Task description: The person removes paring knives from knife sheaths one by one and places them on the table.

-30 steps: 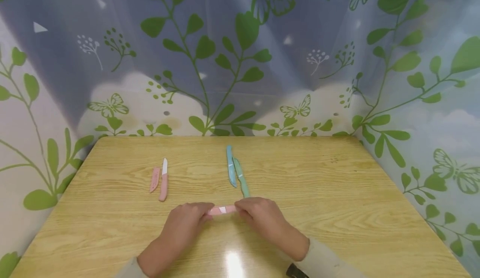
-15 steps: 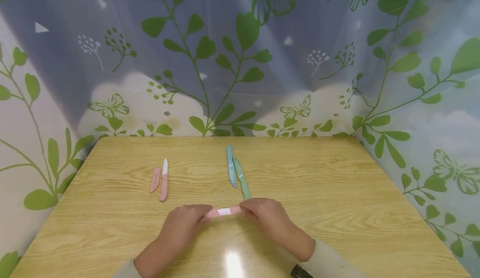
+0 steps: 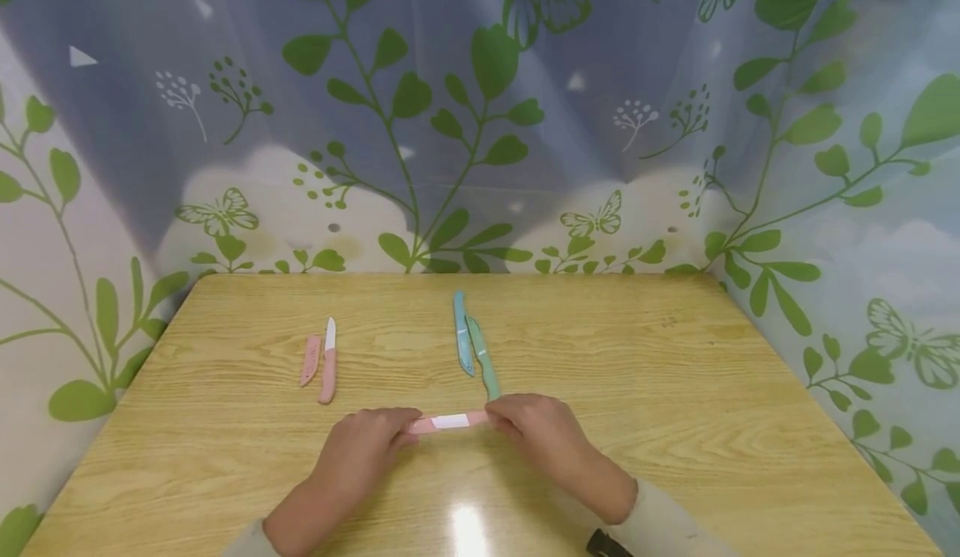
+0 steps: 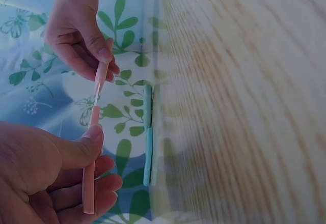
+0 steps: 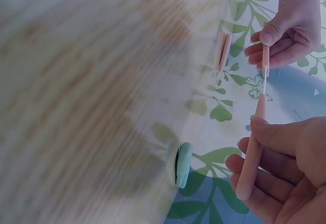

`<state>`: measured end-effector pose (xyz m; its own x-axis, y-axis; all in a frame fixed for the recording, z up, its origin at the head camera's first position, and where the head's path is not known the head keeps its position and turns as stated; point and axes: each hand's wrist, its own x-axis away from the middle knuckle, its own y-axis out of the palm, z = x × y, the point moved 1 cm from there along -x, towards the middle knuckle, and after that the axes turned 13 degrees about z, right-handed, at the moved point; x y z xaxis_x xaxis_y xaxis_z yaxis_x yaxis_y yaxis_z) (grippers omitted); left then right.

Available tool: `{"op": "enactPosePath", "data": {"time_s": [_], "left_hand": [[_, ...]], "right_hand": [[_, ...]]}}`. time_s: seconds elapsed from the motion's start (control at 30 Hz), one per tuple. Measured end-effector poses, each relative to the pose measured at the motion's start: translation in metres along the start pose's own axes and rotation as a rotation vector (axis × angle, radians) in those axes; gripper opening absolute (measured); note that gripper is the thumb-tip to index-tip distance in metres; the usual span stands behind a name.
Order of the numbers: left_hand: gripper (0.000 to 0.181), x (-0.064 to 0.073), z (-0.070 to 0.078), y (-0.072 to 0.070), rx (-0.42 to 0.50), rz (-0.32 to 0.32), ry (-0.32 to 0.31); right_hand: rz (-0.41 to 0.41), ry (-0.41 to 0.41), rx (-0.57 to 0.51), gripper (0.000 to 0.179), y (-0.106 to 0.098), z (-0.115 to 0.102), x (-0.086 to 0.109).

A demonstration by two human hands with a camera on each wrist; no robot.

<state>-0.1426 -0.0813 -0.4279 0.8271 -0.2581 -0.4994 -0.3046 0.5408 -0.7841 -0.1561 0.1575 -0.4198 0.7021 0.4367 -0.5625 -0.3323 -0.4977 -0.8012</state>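
Note:
Between my hands, a small pink-handled knife [image 3: 477, 418] lies partly in its pink sheath [image 3: 422, 427], with a stretch of white blade [image 3: 451, 422] bare in the middle. My left hand [image 3: 351, 463] pinches the sheath between thumb and fingers. My right hand [image 3: 546, 442] grips the knife's handle [image 5: 249, 175], the thumb lying along it in the right wrist view. Just beyond my right hand a green sheathed knife [image 3: 483, 358] rests on the table beside a blue sheathed knife [image 3: 462, 336]; the green one's near end meets my fingers' outline in the head view.
To the left on the wooden table [image 3: 675, 424] lie a second pink knife [image 3: 327, 365] with its white blade bare and, beside it, a pink sheath [image 3: 310, 361]. A leaf-patterned curtain [image 3: 480, 165] hangs behind the table's back edge.
My right hand has moved slightly right with the knife, and my left slightly left with the sheath. More of the white blade shows between them. The knives on the table have stayed put.

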Motion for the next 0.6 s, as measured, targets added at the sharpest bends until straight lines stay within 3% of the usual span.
{"op": "enactPosePath", "data": {"time_s": [0.5,0.6], "left_hand": [[0.021,0.002,-0.008,-0.005,-0.024,0.004,-0.038],[0.02,0.003,-0.014,-0.007,-0.038,0.011,-0.07]], "right_hand": [[0.02,0.001,0.036,0.018,-0.005,0.006,0.0],[0.032,0.024,0.051,0.019,-0.006,0.009,-0.001]]}}
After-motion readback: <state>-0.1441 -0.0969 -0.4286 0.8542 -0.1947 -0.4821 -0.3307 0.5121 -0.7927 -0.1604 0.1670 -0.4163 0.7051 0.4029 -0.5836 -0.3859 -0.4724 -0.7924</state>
